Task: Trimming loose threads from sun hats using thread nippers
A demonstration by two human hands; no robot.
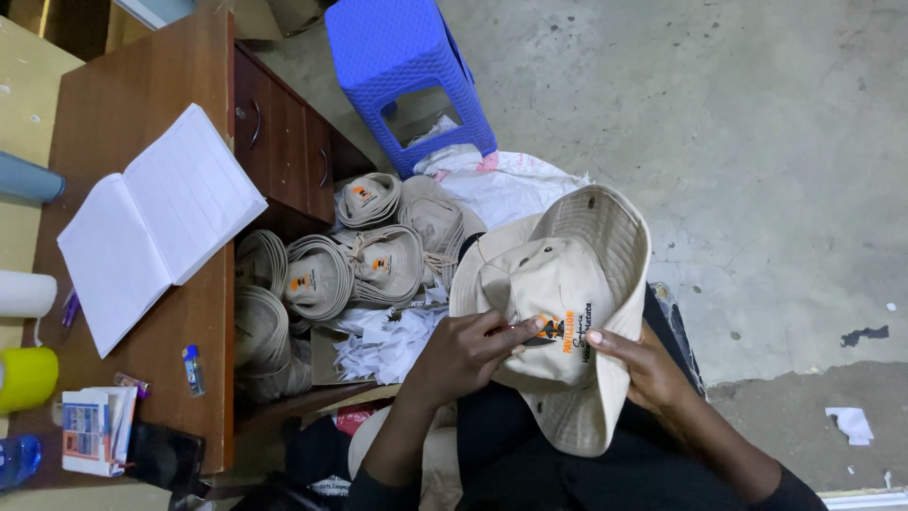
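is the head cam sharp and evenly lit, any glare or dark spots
Head view: the beige bucket hat and both hands, left and right, look sharp, with no motion blur; light is soft and even on the concrete floor; the open notebook is bright but not blown out; the bottom edge around the dark clothing falls into shadow, with detail lost.

The light here is even and soft, coming from overhead, bright enough that everything reads clearly. My hat [567, 284] is sharp, its stitching crisp, with no glare on the cloth. My left hand [468, 355] throws a faint shadow on the crown; my right hand [648, 364] sits in slightly dimmer light beneath the brim. The open notebook [156, 222] is the brightest patch, near washed out. The floor [757, 142] looks flat grey with mild shading. The corners darken a little, and the desk [142, 123] edges bow slightly with lens distortion.
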